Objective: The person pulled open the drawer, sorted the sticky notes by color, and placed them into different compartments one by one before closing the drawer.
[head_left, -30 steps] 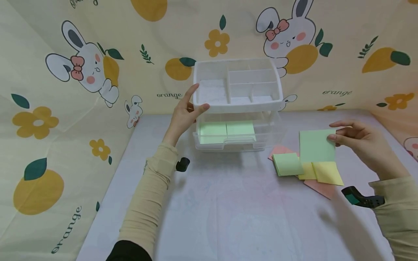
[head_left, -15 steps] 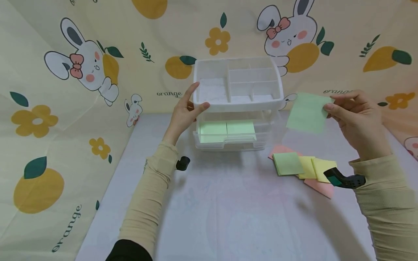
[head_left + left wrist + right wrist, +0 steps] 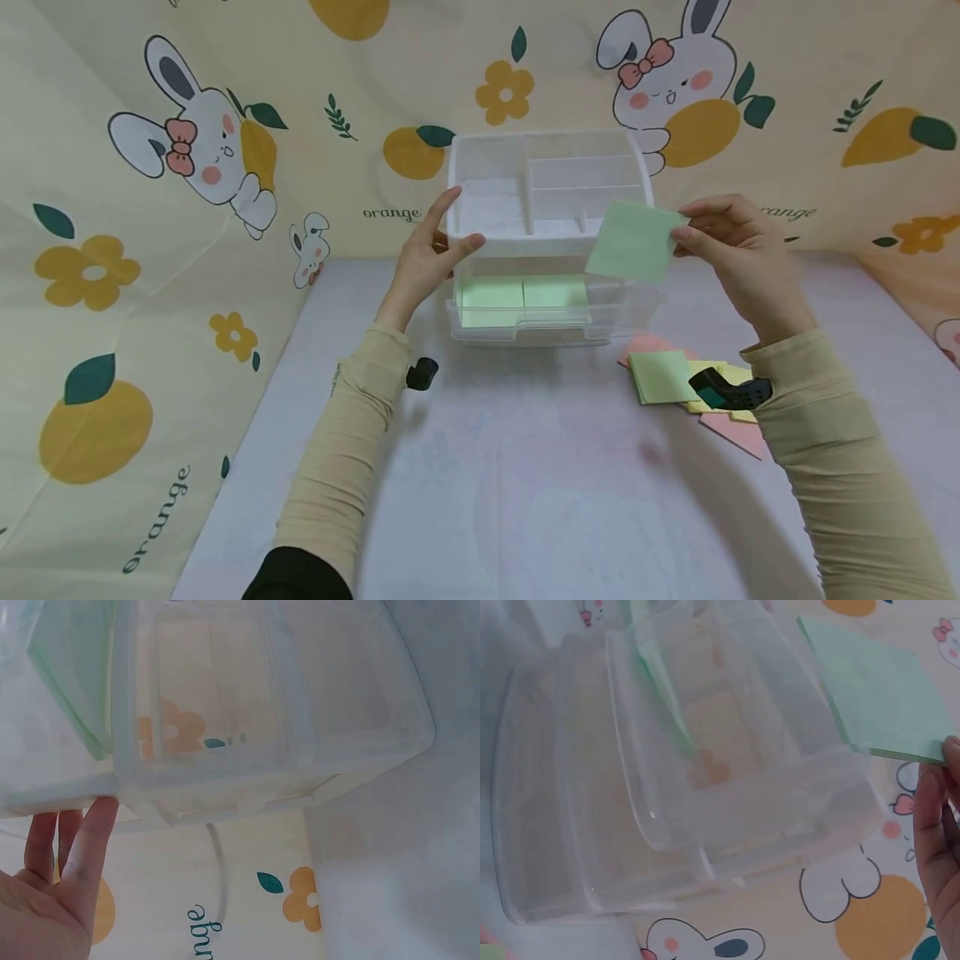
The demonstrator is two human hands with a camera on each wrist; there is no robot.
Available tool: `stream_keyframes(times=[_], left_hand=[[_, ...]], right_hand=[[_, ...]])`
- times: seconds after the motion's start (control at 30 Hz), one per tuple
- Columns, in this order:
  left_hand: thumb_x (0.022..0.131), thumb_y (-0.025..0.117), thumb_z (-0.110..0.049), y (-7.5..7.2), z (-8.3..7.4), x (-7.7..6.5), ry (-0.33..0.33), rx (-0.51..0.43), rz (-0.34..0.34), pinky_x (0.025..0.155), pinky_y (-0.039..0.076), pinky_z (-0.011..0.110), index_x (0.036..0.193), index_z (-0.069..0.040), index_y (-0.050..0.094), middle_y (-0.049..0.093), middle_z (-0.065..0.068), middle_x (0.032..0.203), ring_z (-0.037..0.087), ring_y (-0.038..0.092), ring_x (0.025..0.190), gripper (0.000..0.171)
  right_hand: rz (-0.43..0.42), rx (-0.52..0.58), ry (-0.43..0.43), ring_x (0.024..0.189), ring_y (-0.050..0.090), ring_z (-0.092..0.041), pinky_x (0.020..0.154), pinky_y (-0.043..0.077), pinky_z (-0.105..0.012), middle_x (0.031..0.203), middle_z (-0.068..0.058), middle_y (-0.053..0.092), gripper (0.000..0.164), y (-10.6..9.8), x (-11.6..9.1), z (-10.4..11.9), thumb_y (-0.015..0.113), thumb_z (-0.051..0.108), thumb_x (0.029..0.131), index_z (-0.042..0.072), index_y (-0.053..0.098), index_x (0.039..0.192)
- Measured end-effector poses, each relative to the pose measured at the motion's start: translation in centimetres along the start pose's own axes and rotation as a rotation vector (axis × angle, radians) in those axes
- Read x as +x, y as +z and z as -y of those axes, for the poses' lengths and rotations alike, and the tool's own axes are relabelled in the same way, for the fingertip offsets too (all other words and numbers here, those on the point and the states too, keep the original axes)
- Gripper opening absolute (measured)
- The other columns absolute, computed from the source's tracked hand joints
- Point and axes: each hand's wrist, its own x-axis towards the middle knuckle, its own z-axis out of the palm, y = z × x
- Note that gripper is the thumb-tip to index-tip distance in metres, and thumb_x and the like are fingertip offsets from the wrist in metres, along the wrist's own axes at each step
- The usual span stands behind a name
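Note:
My right hand (image 3: 738, 258) pinches a light green sticky note pad (image 3: 633, 242) by its right edge, thumb in front. In the head view the pad overlaps the front right corner of a white plastic drawer organizer (image 3: 491, 204). My left hand (image 3: 431, 258) holds the organizer's left front corner at the top tray, thumb at the front edge. Below the tray a clear drawer (image 3: 622, 312) is pulled out, with two green sticky note pads (image 3: 491, 302) side by side in its left and middle. The right wrist view shows the held pad (image 3: 889, 690) beside the organizer's top.
On the table right of the organizer lie a small green pad (image 3: 663, 377), yellow pads (image 3: 705, 406) and pink pads (image 3: 731, 435), partly overlapping. My right forearm passes above some of them. A cloth with printed rabbits and oranges (image 3: 416, 154) hangs behind and at the sides.
My right hand has lifted the green sticky note pad from the pile on the right and carried it left to the organizer's front right corner. The left hand keeps its hold.

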Motion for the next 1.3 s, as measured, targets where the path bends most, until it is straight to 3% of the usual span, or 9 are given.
stream_keyframes(times=[0.27,0.4,0.5,0.63,0.87,1.07,1.3], left_hand=[[0.084,0.064,-0.043,-0.2,-1.8,-0.9,-0.021,0.008,0.005,0.064,0.047,0.027,0.141,-0.051,0.025,0.047,0.004,0.084,0.020,0.049,0.071,0.069],[0.086,0.064,-0.042,-0.4,-2.6,-1.6,-0.016,0.011,0.008,0.064,0.047,0.027,0.140,-0.051,0.025,0.047,0.003,0.083,0.019,0.049,0.070,0.068],[0.084,0.064,-0.045,-0.3,-1.9,-1.1,-0.017,0.008,0.004,0.064,0.048,0.028,0.139,-0.054,0.025,0.047,0.003,0.084,0.020,0.050,0.071,0.068],[0.080,0.065,-0.051,0.0,-0.4,-0.2,-0.006,0.000,-0.004,0.063,0.049,0.029,0.136,-0.059,0.024,0.048,0.005,0.086,0.021,0.051,0.073,0.070],[0.078,0.065,-0.056,0.1,0.2,0.1,0.018,0.000,-0.011,0.063,0.049,0.030,0.132,-0.064,0.024,0.048,0.006,0.086,0.023,0.052,0.072,0.068],[0.078,0.064,-0.056,0.1,0.2,0.1,0.021,0.001,-0.010,0.063,0.049,0.030,0.134,-0.061,0.025,0.048,0.006,0.085,0.023,0.051,0.071,0.068],[0.079,0.065,-0.055,0.2,0.1,0.0,0.007,0.003,-0.010,0.063,0.049,0.030,0.131,-0.065,0.023,0.048,0.006,0.085,0.022,0.051,0.072,0.068]], right_hand=[[0.052,-0.191,0.074,0.078,0.062,-0.011,0.071,0.052,-0.015,0.092,-0.001,0.066,0.029,0.4,0.7,-0.9,0.061,0.000,0.087,-0.001,0.060,0.115],[0.059,-0.415,0.121,0.078,0.061,-0.007,0.072,0.051,-0.014,0.097,0.005,0.062,0.026,0.8,0.8,-1.2,0.061,0.008,0.089,0.005,0.062,0.114],[0.075,-0.568,0.146,0.077,0.060,-0.005,0.073,0.049,-0.014,0.099,0.011,0.059,0.025,1.0,0.9,-1.2,0.061,0.013,0.090,0.010,0.063,0.114],[0.098,-0.652,0.163,0.076,0.060,-0.005,0.071,0.048,-0.013,0.096,0.014,0.059,0.023,1.1,1.0,-1.3,0.060,0.016,0.091,0.010,0.063,0.113],[0.133,-0.767,0.209,0.078,0.057,-0.002,0.069,0.047,-0.012,0.092,0.019,0.057,0.026,1.4,1.1,-1.2,0.060,0.018,0.091,0.007,0.063,0.114],[0.212,-0.878,0.176,0.078,0.052,-0.003,0.066,0.043,-0.012,0.095,0.011,0.061,0.020,1.7,1.2,-1.1,0.058,0.015,0.092,0.011,0.067,0.109],[0.297,-1.103,0.087,0.078,0.044,-0.013,0.064,0.037,-0.020,0.093,-0.005,0.060,0.022,2.3,1.2,-0.7,0.052,0.005,0.092,0.015,0.068,0.104]])
